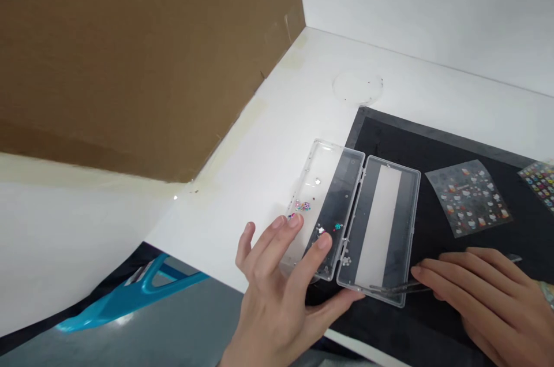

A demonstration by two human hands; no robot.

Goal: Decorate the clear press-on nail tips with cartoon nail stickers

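Note:
A clear plastic case lies opened flat, its left half [322, 182] holding small colored gems and charms, its right half [383, 223] with a white strip and a few tiny pieces near the hinge. My left hand [285, 286] is over the lower end of the left half, fingers spread, thumb by the case's bottom edge. Whether the fingertips press on the plastic is hard to tell. In my right hand [485, 292] is a pair of metal tweezers [407, 287], fingers closed around it. Its tips reach over the bottom edge of the right half.
Beneath the case is a black mat [433, 165] on a white table [268, 142]. On the mat lie a clear sticker sheet [470, 198] and a second, colorful sheet [540, 182]. A clear round disc [358, 87] sits behind. A brown cardboard panel [142, 55] stands left; a blue plastic object [130, 300] is below.

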